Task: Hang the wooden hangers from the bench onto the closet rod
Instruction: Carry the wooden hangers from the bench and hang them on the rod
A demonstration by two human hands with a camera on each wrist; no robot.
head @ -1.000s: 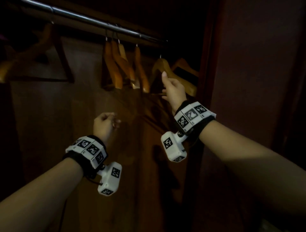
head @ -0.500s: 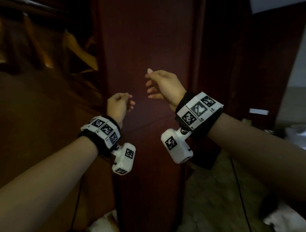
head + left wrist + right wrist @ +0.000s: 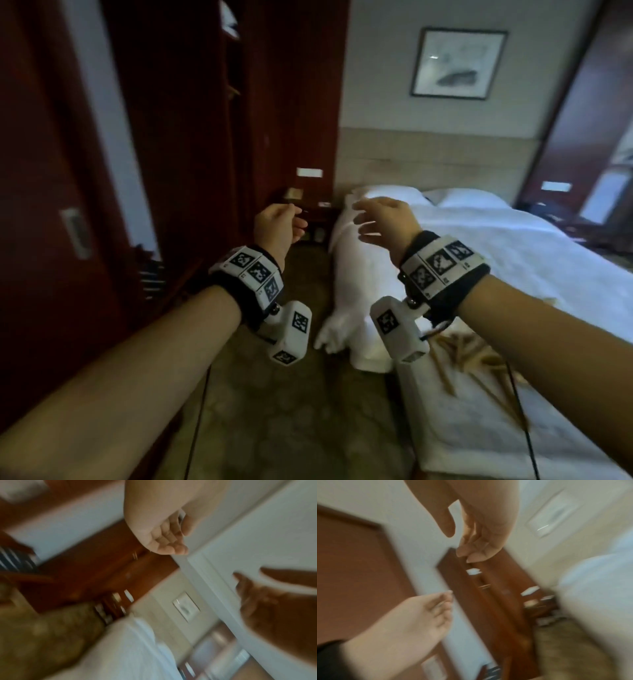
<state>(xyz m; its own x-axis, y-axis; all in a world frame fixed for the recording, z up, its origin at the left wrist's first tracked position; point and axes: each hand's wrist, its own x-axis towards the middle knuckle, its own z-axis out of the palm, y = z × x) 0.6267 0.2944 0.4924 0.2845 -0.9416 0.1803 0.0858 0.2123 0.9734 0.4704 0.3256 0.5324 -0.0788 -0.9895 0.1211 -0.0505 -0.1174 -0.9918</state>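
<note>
Wooden hangers [image 3: 479, 356] lie in a loose pile on the white-covered tabletop [image 3: 462, 421] at the foot of the bed [image 3: 513, 246], low on the right of the head view, partly behind the right forearm. Neither hand holds anything: the left hand [image 3: 277, 228] hangs in the air with fingers loosely curled, and the right hand [image 3: 383, 219] is spread with fingers relaxed, both raised well above the pile. Between the tabletop's left edge and the dark red closet [image 3: 178, 137] runs a strip of patterned carpet [image 3: 291, 404]; a white bundle of bedding [image 3: 356, 291] spills off the bed's corner into it. A framed picture [image 3: 459, 63] hangs on the far wall. Only the head view shows the hangers. Both wrist views are blurred, yet each shows its own empty palm, left [image 3: 163, 538] and right [image 3: 479, 543], with the other hand alongside.
</note>
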